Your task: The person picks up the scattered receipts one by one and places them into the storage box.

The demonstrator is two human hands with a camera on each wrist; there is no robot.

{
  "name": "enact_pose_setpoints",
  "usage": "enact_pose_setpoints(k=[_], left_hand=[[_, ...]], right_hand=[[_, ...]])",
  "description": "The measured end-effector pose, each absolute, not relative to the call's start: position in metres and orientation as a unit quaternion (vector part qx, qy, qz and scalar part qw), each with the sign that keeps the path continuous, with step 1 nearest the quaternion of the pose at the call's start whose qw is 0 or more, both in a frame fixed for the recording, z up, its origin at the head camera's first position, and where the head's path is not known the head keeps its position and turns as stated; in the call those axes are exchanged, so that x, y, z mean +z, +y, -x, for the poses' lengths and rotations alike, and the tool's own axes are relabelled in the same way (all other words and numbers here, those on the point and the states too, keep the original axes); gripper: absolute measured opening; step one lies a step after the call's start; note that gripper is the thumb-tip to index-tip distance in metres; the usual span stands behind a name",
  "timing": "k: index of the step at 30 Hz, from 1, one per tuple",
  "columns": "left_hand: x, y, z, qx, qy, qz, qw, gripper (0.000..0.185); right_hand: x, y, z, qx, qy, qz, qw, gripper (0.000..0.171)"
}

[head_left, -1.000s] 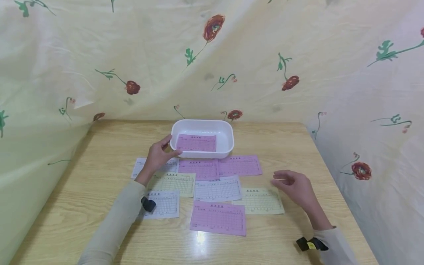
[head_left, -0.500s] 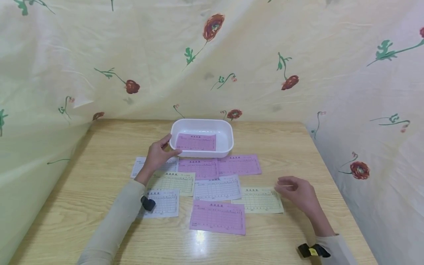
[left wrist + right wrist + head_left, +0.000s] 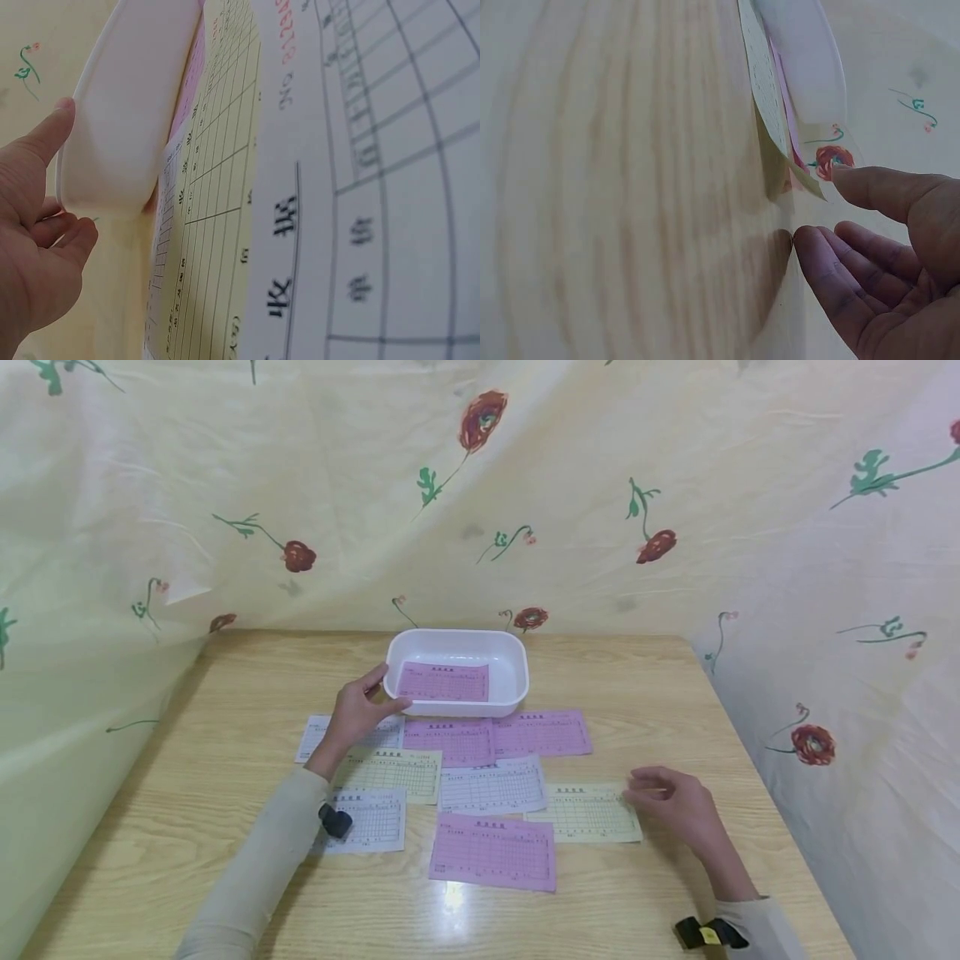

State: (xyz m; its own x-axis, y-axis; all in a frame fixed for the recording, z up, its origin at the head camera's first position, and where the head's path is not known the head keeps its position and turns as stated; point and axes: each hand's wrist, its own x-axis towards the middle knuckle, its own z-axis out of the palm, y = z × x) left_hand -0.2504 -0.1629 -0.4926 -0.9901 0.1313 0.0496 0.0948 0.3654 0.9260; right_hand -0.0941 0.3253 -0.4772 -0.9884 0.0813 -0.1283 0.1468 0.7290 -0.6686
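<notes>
In the head view my left hand [image 3: 354, 718] holds the front-left corner of a white plastic tray [image 3: 512, 681]. Its thumb lies at the front rim and its fingers at the left side; the left wrist view shows the thumb tip against the tray wall [image 3: 124, 127]. A pink receipt slip [image 3: 444, 683] lies inside the tray. My right hand [image 3: 675, 802] hovers at the right end of a yellow receipt slip [image 3: 588, 814]. In the right wrist view, that slip's raised corner [image 3: 799, 174] points between the parted thumb and fingers, with no grip visible.
More slips lie before the tray: pink ones [image 3: 492, 853] [image 3: 543, 733] [image 3: 453, 742], white ones [image 3: 492, 787] [image 3: 371, 822] [image 3: 382, 732] and a yellow one [image 3: 397, 777], some overlapping. Flowered cloth [image 3: 375, 485] encloses the wooden table [image 3: 585, 910] at back and sides.
My right hand has moved slightly right and nearer to me, lowering to the right end of the yellow slip. The left hand, tray and slips have stayed put.
</notes>
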Motion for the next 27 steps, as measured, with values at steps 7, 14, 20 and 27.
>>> enact_pose_setpoints(k=[7, 14, 20, 27], left_hand=[[-0.493, -0.1627, 0.2499, 0.555, 0.829, -0.07, 0.012, 0.092], [-0.4919, -0.1621, 0.2506, 0.559, 0.826, -0.067, 0.015, 0.092], [-0.4912, -0.1622, 0.2509, 0.562, 0.824, -0.066, 0.019, 0.092], [-0.4908, -0.1626, 0.2511, 0.558, 0.827, -0.063, 0.021, 0.093]], right_hand=[[-0.4804, 0.3253, 0.094, -0.371, 0.924, -0.066, 0.059, 0.054], [-0.4808, 0.322, 0.0949, -0.371, 0.923, -0.07, 0.071, 0.06], [-0.4783, 0.3187, 0.0961, -0.36, 0.927, -0.07, 0.083, 0.059], [-0.4772, 0.3185, 0.0949, -0.349, 0.933, -0.049, 0.076, 0.046]])
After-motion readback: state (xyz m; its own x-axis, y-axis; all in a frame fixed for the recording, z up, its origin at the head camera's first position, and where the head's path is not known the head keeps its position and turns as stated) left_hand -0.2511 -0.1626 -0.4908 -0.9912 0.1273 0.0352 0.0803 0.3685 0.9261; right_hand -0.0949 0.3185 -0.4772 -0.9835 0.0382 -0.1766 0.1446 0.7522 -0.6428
